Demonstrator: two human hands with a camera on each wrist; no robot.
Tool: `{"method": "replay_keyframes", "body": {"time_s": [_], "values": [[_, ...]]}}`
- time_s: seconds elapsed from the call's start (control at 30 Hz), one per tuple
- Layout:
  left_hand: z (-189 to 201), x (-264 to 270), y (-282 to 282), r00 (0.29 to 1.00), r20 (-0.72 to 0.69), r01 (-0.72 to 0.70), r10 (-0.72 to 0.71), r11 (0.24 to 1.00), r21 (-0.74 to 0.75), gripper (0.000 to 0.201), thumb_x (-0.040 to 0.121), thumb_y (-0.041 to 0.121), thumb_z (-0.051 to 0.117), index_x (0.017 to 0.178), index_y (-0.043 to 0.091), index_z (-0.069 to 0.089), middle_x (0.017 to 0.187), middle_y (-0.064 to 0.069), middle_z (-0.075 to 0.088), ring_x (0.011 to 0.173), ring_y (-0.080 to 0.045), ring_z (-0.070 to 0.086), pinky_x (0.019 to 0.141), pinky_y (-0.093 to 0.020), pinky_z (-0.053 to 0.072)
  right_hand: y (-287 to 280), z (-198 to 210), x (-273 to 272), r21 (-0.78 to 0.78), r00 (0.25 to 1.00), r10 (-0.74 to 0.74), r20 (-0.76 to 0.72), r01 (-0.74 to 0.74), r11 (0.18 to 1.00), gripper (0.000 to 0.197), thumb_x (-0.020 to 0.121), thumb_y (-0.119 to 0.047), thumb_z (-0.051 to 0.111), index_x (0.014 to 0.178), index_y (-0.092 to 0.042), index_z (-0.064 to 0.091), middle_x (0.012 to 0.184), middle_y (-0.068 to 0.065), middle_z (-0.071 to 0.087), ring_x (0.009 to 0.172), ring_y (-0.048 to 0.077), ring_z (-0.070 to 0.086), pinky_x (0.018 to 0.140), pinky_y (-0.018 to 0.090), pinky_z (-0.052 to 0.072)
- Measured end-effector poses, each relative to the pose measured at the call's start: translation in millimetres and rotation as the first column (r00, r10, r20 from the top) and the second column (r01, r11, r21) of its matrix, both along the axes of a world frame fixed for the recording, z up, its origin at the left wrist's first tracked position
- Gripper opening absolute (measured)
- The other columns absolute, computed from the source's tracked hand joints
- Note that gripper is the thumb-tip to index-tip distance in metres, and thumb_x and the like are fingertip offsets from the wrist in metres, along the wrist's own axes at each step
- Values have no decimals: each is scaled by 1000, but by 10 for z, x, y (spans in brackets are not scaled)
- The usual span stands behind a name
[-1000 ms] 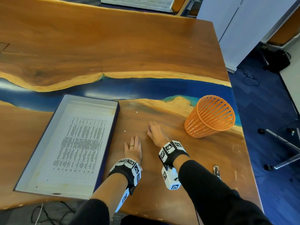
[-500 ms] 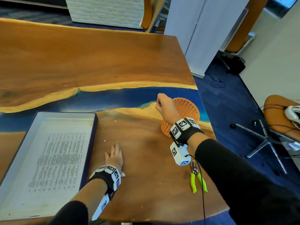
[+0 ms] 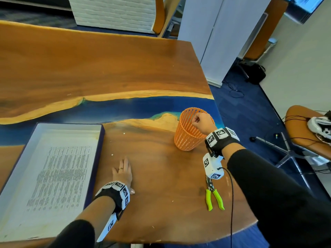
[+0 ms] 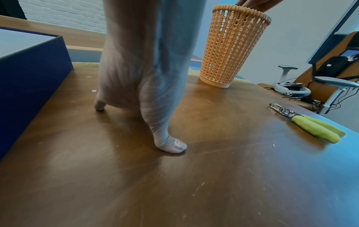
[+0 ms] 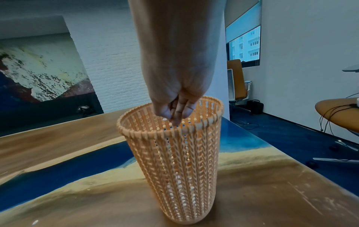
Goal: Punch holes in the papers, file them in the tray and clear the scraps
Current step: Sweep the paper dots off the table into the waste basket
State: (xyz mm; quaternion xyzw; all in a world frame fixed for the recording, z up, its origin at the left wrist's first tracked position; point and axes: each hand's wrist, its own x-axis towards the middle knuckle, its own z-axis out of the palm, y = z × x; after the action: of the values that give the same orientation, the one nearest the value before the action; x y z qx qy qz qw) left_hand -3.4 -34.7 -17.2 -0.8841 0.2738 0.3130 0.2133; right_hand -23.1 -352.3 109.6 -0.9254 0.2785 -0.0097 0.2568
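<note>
Printed papers (image 3: 59, 176) lie flat in the white tray (image 3: 16, 176).

Whether the right hand (image 5: 175, 98), bunched over the basket (image 5: 174, 161), pinched a scrap was too small to tell. The tray (image 3: 100, 151) ran off-frame beside the left hand (image 3: 123, 173).

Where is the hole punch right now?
In the head view the punch lies untouched on the table near its right front edge, below the right wrist.

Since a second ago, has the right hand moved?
Yes. The right hand went from the table by the left hand to above the basket rim.
</note>
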Motion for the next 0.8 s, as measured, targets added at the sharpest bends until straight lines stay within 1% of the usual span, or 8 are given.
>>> {"method": "replay_keyframes", "body": {"time_s": [0.1, 0.17, 0.23, 0.37, 0.5, 0.6, 0.7, 0.8], "values": [[5, 5, 3, 1000, -5, 6, -6, 1000, -4, 125, 77, 62, 63, 147, -5, -17, 156, -17, -25, 147, -33, -15, 117, -49, 19, -6, -2, -2, -3, 1000, -2, -2, 2, 1000, 13, 83, 6, 51, 83, 9, 63, 91, 27, 65, 83, 33, 58, 73, 36, 46], [-1, 5, 4, 1000, -4, 11, -11, 1000, -2, 126, 77, 63, 62, 147, -5, -17, 156, -17, -25, 147, -33, -15, 116, -49, 20, -14, -8, -13, 2, 1000, -2, -7, 2, 1000, 11, 82, 2, 54, 72, 0, 59, 78, 20, 59, 75, 24, 53, 67, 31, 42], [0, 6, 6, 1000, -1, 13, -13, 1000, -4, 126, 77, 63, 63, 147, -5, -17, 156, -17, -24, 147, -33, -14, 116, -49, 20, -49, -21, -9, -5, 1000, 0, -8, 0, 1000, 22, 80, 1, 57, 62, -10, 52, 74, 12, 55, 73, 21, 52, 65, 31, 42], [-3, 4, 6, 1000, 5, 19, -19, 1000, -9, 126, 77, 63, 62, 147, -5, -17, 156, -17, -24, 147, -33, -14, 116, -48, 21, -104, -18, -2, -47, 1000, 1, -23, -2, 999, 37, 78, 3, 59, 55, -22, 46, 78, 10, 59, 81, 28, 60, 75, 39, 52], [-8, 5, 10, 1000, 7, 22, -22, 1000, -10, 127, 77, 64, 62, 146, -5, -18, 156, -17, -24, 147, -32, -14, 116, -47, 21, -123, -26, 4, -19, 999, -23, -33, 22, 1000, 33, 78, 5, 61, 61, -21, 50, 85, 11, 62, 84, 26, 61, 81, 40, 53], [-6, 7, 18, 1000, 2, 21, -21, 1000, -23, 126, 77, 64, 62, 146, -5, -17, 156, -17, -23, 147, -33, -15, 116, -47, 22, -121, -22, 0, -1, 999, -36, -23, 36, 999, 19, 81, 2, 59, 70, -13, 56, 89, 15, 65, 84, 26, 61, 79, 38, 52], [-8, 30, 40, 1000, -17, 14, -14, 999, -45, 128, 76, 64, 63, 146, -5, -18, 156, -17, -24, 147, -32, -15, 116, -47, 22, -51, 28, 25, 5, 997, -45, 64, 45, 999, 12, 85, -9, 55, 74, -10, 55, 77, 11, 57, 72, 21, 54, 64, 34, 45], [0, 58, 57, 999, -34, 12, -14, 997, -73, 129, 74, 64, 65, 147, -5, -16, 157, -16, -22, 148, -32, -13, 116, -47, 22, 124, 126, 117, -94, 977, -4, 212, 24, 995, 19, 90, -18, 49, 73, -8, 51, 72, 7, 52, 63, 18, 47, 56, 31, 35]]}}
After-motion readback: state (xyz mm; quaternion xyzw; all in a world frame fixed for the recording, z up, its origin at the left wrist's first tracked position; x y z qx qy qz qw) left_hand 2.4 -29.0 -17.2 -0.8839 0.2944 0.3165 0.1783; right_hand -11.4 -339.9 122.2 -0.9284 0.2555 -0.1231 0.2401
